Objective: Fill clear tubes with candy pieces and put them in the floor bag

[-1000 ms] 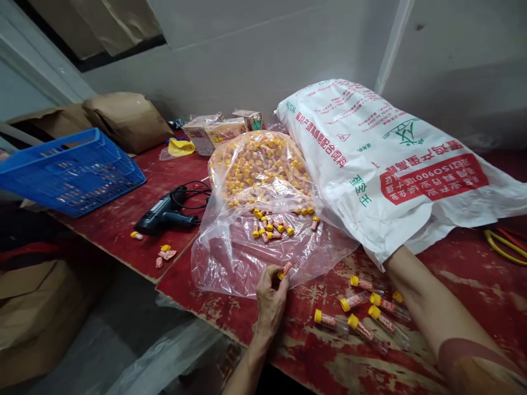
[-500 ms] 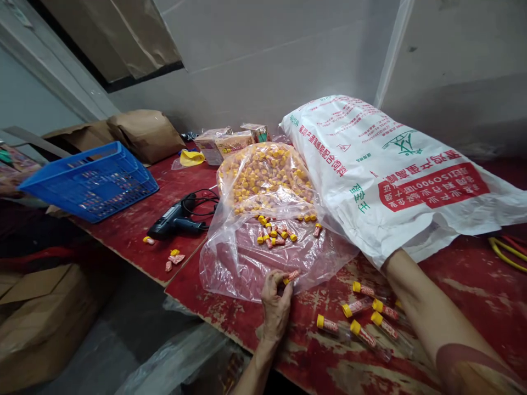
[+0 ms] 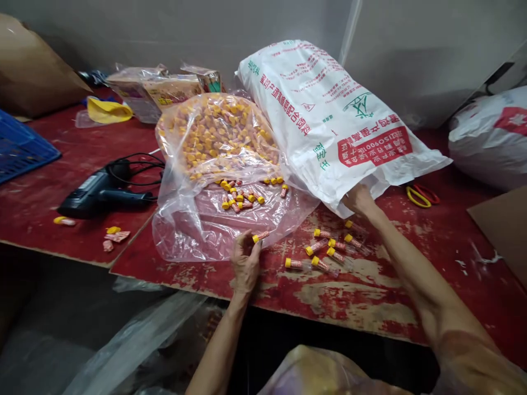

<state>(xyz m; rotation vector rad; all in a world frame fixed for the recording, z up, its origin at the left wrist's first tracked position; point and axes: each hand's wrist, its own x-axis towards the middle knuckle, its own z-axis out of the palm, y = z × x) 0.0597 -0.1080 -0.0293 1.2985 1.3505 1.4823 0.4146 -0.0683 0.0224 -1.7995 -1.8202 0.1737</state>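
Observation:
Between the thumb and fingers of my left hand (image 3: 246,262) is a small yellow-capped tube (image 3: 261,236) with red-and-white wrapping. That hand is at the front edge of a clear plastic bag (image 3: 193,241), whose back part is full of similar yellow-capped tubes. A small group of capped tubes (image 3: 242,198) lies on the bag's flat front. My right hand (image 3: 359,198) reaches into the mouth of a white printed sack (image 3: 304,109); its fingers are hidden inside. On the table between my hands lie several yellow-capped tubes in longer clear sleeves (image 3: 319,247).
A dark heat gun (image 3: 96,189) with a coiled cord rests left of the bag. Packaged boxes (image 3: 173,90) stand behind it. Scissors (image 3: 422,196) with yellow and red handles lie right of the sack. A blue basket (image 3: 24,148) is at far left.
The view has swung to the right, bringing the scissors and another white sack into sight. My right hand has drawn slightly out of the sack, showing more wrist. The left hand keeps its tube.

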